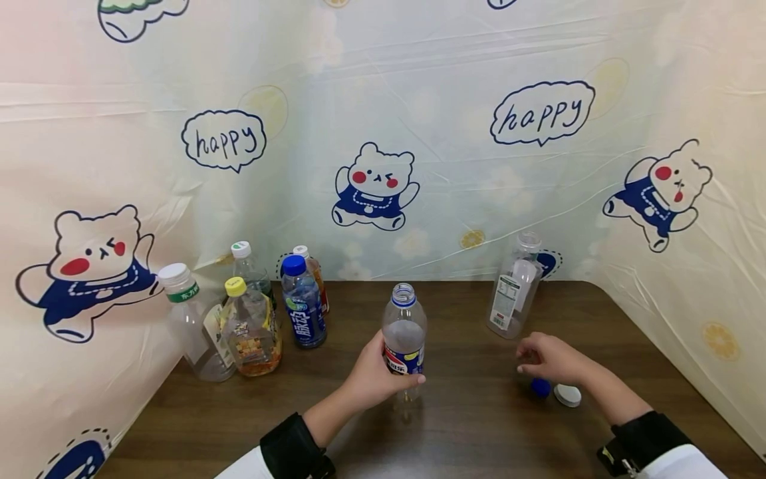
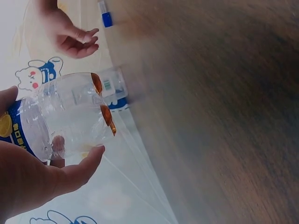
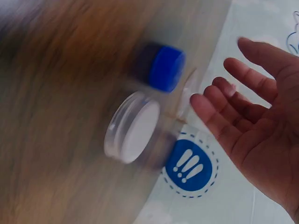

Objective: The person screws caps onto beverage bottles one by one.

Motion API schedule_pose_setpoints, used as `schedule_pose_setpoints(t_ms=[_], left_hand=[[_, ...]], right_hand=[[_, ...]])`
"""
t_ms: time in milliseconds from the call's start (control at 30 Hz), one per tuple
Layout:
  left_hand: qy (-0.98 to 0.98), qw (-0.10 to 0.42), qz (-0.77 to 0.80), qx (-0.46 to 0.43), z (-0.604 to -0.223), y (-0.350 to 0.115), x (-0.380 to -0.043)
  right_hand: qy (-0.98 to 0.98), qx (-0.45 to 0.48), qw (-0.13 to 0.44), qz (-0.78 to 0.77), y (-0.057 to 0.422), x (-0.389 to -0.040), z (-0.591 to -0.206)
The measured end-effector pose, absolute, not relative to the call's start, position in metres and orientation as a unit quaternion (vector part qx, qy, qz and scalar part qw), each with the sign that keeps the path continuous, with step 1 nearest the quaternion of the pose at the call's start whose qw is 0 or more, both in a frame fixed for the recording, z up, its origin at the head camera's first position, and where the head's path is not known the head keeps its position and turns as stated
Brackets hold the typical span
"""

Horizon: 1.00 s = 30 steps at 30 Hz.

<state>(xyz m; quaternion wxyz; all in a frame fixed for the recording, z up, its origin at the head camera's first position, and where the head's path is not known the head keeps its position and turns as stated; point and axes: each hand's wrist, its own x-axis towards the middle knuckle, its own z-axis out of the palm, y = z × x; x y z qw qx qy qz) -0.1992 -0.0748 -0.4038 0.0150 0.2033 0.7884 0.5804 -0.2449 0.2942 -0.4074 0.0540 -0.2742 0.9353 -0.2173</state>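
My left hand (image 1: pixel 378 374) grips a clear plastic bottle (image 1: pixel 405 326) with a blue label and no cap on its neck. In the left wrist view a little brown liquid shows at the base of this bottle (image 2: pixel 70 116), which looks lifted off the table. Above the table at the right, my right hand (image 1: pixel 547 359) holds nothing, its fingers loosely bent. Just below it lie a blue bottle cap (image 1: pixel 540 388) and a white cap (image 1: pixel 567 396), side by side. The right wrist view shows the blue cap (image 3: pixel 167 68) and white cap (image 3: pixel 135 128) apart from the fingertips (image 3: pixel 198 100).
An uncapped clear bottle (image 1: pixel 511 293) stands at the back right. Several capped bottles group at the left, among them a blue-capped bottle (image 1: pixel 303 306), a yellow-capped bottle (image 1: pixel 254 332) and a large white-capped bottle (image 1: pixel 197 339). A printed curtain (image 1: pixel 443 166) hangs behind the brown table (image 1: pixel 467 426).
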Motion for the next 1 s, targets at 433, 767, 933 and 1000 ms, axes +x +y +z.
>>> schedule_pose_setpoints(t_ms=[433,767,933,1000], left_hand=[[0.789,0.024,0.585,0.186,-0.401,-0.077,-0.2],[0.788,0.028,0.587,0.186,-0.403,-0.076,-0.202],[0.789,0.029,0.584,0.187,-0.404,-0.074,-0.202],[0.789,0.029,0.584,0.189,-0.404,-0.074,-0.202]], right_hand=[[0.933,-0.321,0.048,-0.155,0.299,-0.241,-0.428],[0.928,-0.341,0.029,-0.146,0.292,-0.244,-0.426],[0.92,-0.352,0.038,-0.169,0.276,-0.249,-0.404],[0.912,-0.371,0.027,-0.171,0.266,-0.251,-0.391]])
